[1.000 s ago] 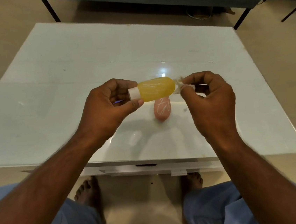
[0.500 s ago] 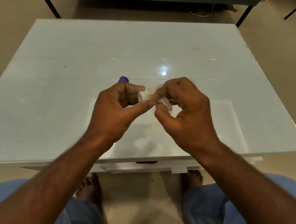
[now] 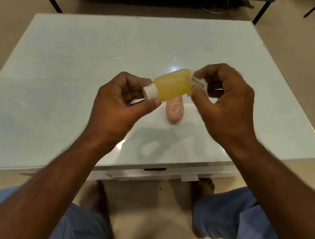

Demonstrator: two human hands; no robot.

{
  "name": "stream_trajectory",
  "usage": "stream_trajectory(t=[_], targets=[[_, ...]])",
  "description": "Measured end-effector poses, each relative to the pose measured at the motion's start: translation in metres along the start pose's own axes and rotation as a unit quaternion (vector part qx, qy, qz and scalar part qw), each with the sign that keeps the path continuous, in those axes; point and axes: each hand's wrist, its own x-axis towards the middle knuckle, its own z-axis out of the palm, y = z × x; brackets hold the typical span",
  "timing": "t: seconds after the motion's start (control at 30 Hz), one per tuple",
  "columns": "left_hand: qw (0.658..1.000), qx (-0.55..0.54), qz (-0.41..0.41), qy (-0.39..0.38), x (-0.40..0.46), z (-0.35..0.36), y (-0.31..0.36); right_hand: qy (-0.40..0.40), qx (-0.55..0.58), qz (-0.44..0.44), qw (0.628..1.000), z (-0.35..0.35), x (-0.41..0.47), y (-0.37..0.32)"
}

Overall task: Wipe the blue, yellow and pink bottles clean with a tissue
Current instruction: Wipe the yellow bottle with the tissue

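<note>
**Q:** What has just changed?

**A:** Half a second ago my two hands were bunched together and hid the yellow bottle (image 3: 172, 84) almost entirely, with my right fingers over its body. Now my right hand (image 3: 226, 100) has drawn back to the bottle's base end, so the whole yellow body shows again, lying sideways in the air above the white surface (image 3: 70, 70). White scribble marks are still faintly visible on its side.

**Q:** How are your hands holding things?

**A:** My left hand (image 3: 116, 108) grips the bottle by its white cap (image 3: 149, 90), thumb below and fingers curled over the top. My right hand is closed, pinching a crumpled white tissue (image 3: 197, 81) that touches the bottle's base.

**Q:** Where are the other bottles?

**A:** The pink bottle (image 3: 174, 110) lies on the surface just below the yellow one, also scribbled with white lines. A small blue glint shows behind my left thumb, just left of the yellow bottle's cap; I think that is the blue bottle, but I cannot tell.

**Q:** What does that mean for the task?

**A:** I judge I am between strokes on the yellow bottle, which needs more passes. The pink one looks untouched.
</note>
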Motion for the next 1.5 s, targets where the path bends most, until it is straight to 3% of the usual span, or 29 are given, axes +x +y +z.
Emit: stream_trajectory(t=[0.2,0.4,0.47,0.63,0.83,1.03,1.23,1.4,1.5], targets=[[0.997,0.054,0.031,-0.035,-0.003,0.004,-0.001,-0.127,-0.014,-0.139,0.982,0.024,-0.022,-0.019],[0.999,0.047,0.015,-0.008,0.002,-0.005,-0.003,-0.014,-0.053,-0.021,0.998,0.004,0.002,0.006],[0.999,0.039,0.015,-0.020,-0.001,0.000,-0.002,-0.021,-0.054,-0.019,0.998,0.001,0.001,0.007],[0.996,0.076,0.022,-0.028,-0.003,0.007,-0.002,-0.117,-0.048,-0.130,0.983,0.017,-0.015,-0.015],[0.998,0.067,0.014,-0.007,-0.002,0.001,-0.008,-0.042,-0.098,-0.004,0.994,0.006,0.006,0.011],[0.995,0.094,0.038,-0.016,-0.001,0.008,-0.007,-0.140,-0.068,-0.141,0.978,0.024,-0.022,-0.017],[0.997,0.077,0.028,-0.009,-0.001,0.003,-0.007,-0.063,-0.105,0.009,0.992,0.012,0.002,0.008],[0.992,0.105,0.055,-0.042,-0.004,0.007,-0.006,-0.110,-0.050,-0.143,0.982,0.023,-0.021,-0.017],[0.992,0.107,0.059,-0.031,-0.005,0.006,-0.004,-0.093,-0.056,-0.074,0.991,0.024,-0.014,-0.012]])
